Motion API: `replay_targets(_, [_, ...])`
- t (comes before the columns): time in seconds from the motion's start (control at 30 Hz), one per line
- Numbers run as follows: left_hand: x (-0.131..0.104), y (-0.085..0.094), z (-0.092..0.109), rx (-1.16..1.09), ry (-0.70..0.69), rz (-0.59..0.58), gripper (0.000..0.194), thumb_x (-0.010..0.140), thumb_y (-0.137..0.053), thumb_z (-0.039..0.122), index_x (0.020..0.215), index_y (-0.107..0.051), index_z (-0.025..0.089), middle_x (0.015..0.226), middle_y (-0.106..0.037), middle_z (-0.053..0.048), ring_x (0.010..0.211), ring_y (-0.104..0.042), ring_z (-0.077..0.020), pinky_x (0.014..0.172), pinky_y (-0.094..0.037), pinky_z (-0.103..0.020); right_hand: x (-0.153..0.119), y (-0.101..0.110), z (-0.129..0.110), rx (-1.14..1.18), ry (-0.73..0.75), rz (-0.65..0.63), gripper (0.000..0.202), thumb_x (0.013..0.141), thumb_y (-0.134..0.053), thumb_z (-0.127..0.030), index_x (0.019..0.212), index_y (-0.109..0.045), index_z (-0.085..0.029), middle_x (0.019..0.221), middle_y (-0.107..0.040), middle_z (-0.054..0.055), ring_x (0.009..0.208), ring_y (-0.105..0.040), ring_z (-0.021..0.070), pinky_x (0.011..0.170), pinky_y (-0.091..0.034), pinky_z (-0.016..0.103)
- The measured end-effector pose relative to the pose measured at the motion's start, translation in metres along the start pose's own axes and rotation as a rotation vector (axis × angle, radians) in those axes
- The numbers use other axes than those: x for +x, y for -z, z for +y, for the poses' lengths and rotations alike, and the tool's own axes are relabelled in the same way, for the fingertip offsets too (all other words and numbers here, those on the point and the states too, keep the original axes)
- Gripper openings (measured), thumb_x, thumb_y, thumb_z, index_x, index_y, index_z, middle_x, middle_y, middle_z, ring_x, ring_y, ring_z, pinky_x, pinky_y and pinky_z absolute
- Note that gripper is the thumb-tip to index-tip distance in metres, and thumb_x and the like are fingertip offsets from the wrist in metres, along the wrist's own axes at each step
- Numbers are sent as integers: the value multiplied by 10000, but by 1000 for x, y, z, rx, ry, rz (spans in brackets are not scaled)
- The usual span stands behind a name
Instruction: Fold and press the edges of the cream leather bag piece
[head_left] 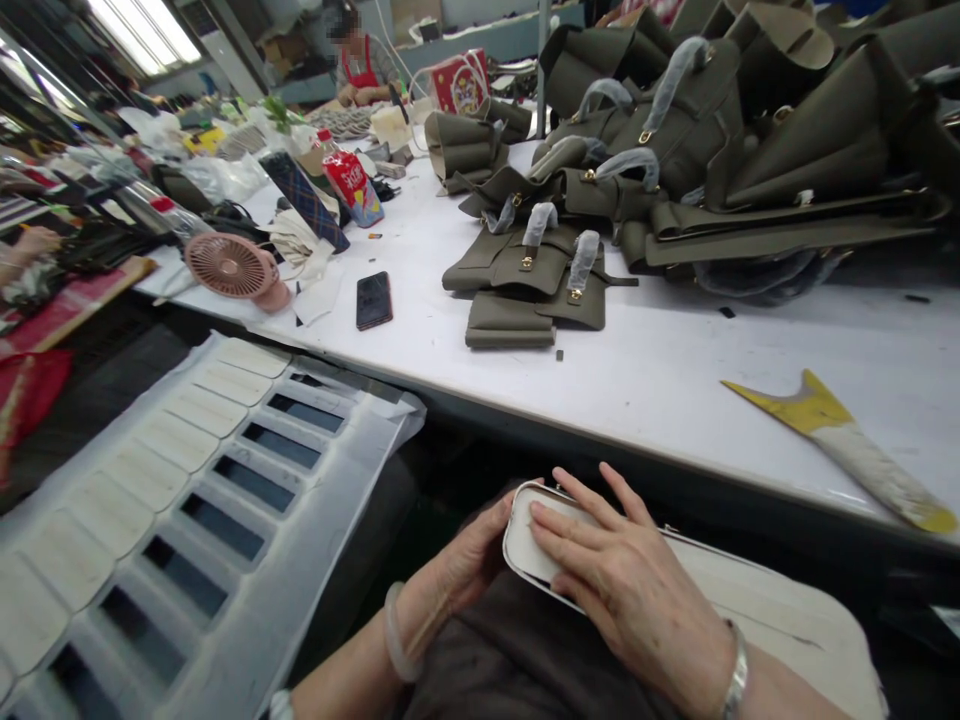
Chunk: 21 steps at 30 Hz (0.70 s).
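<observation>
Surface (pixel 637 390): big, white; bare room near its front edge.
Green bags (pixel 675 170): piled at the back.
Cream piece (pixel 750 600): below the edge, on the lap.
Right hand (pixel 622 580): flat on top.
Left hand (pixel 469 560): curled around its end.
Phone (pixel 373 299): alone.

olive bags (pixel 697 150), phone (pixel 373 299) (dark), pink fan (pixel 231 266)

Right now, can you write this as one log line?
left hand: grips white piece | right hand: flat on it | table: olive bags
</observation>
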<state>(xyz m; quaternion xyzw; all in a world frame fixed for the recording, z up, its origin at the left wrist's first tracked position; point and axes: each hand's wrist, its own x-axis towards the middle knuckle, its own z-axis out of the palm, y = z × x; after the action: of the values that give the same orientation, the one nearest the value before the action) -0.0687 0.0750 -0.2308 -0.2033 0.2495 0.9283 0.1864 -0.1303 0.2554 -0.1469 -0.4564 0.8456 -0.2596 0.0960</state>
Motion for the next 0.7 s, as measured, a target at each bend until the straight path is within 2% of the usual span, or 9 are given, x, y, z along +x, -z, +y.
replay_targets(0.2, [-1, -8, 6, 28, 7, -45, 493, 897, -612, 357, 1343, -554, 154, 1350, -598, -128, 1268, -529, -281, 1133, -311, -412, 0, -2, -3, -28, -84, 36, 435, 840, -569, -113, 1223, -632, -308, 1363, -589, -73, 1417, -326, 319, 1172, -55, 646])
replay_targets(0.4, [-2, -9, 8, 78, 38, -51, 480, 918, -568, 341, 1368, -530, 179, 1349, -601, -113, 1273, -527, -264, 1136, -298, -398, -4, -4, -2, -36, -105, 50, 468, 818, -597, -113, 1230, -626, -334, 1350, -599, -78, 1412, -335, 324, 1161, -69, 674])
replay_targets(0.57, [-2, -12, 14, 134, 80, -74, 541, 842, -656, 357, 1345, -550, 189, 1348, -601, -113, 1291, -506, -297, 1123, -309, -409, -6, -5, -1, 4, -116, 38, 491, 830, -568, -105, 1260, -596, -341, 1384, -561, -112, 1421, -316, 313, 1165, -35, 653])
replay_targets(0.7, [-2, -12, 14, 133, 76, -70, 562, 815, -662, 327, 1345, -544, 182, 1347, -597, -123, 1296, -497, -301, 1112, -318, -396, -8, -4, -2, 16, -110, 29, 495, 847, -547, -103, 1288, -573, -325, 1385, -564, -96, 1428, -298, 317, 1160, -14, 643])
